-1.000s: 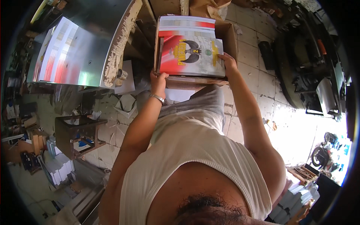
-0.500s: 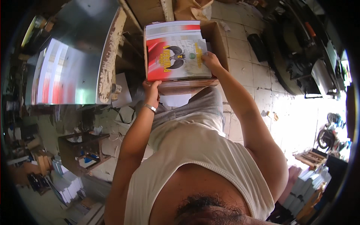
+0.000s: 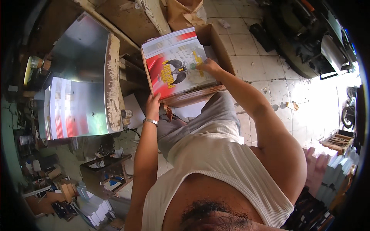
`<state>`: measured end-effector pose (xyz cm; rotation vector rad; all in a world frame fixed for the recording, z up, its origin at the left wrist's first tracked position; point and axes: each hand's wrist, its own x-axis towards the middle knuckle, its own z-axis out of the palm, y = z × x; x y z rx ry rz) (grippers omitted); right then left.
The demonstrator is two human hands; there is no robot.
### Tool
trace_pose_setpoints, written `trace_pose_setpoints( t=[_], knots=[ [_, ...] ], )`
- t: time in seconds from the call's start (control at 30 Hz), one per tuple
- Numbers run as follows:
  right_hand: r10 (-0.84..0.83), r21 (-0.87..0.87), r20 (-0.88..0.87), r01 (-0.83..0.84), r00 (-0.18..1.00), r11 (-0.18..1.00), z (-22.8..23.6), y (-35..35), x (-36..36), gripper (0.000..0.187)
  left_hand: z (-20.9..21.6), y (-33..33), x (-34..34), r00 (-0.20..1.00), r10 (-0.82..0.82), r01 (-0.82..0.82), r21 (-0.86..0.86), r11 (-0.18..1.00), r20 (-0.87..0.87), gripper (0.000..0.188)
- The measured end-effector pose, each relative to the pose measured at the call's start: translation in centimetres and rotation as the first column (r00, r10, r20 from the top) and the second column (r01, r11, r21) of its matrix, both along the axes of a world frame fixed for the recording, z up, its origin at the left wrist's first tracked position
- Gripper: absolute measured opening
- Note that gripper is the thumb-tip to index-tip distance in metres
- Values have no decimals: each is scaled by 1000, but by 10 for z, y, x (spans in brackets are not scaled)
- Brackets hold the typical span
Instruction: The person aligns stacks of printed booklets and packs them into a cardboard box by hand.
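A cardboard box (image 3: 221, 48) stands before my knees, holding a stack of booklets with red, white and grey covers. The top booklet (image 3: 178, 73) carries a dark winged emblem and yellow lettering. At the box's near left corner, my left hand (image 3: 153, 107) is closed on the rim, its thumb beside the booklet's corner. My right hand (image 3: 210, 68) reaches inside, fingers bent over the right edge of the top booklet. Its fingertips are partly hidden. More booklets (image 3: 187, 35) show their edges at the far side of the box.
To the left is a metal-topped table (image 3: 90, 50) with a worn edge and a stack of booklets (image 3: 63, 111). A brown paper bag (image 3: 185, 13) lies beyond the box. Dark machinery (image 3: 296, 42) stands at the far right, paper stacks (image 3: 320, 169) at lower right.
The view has turned, so the box appears tilted and the table lower. My right hand keeps its place at the booklet's right edge, my left at the box corner.
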<state>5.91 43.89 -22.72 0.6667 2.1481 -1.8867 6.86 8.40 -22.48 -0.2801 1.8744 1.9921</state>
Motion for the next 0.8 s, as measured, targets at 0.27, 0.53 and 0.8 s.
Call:
trace_pose_setpoints(
  t=[0.27,0.53,0.8],
  knots=[
    [50,-191,-148,-78,988,978,2,4,-7,72,-3,-11,4,1000,9,-9,0,1000,-22,30],
    [-48,-428,-74,12,996,904,-26,5,-51,75,-2,-3,6,1000,10,-10,6,1000,11,36],
    [-58,-671,43,72,997,738,-31,11,-27,93,-6,-3,8,1000,-13,14,22,1000,-26,31]
  ],
)
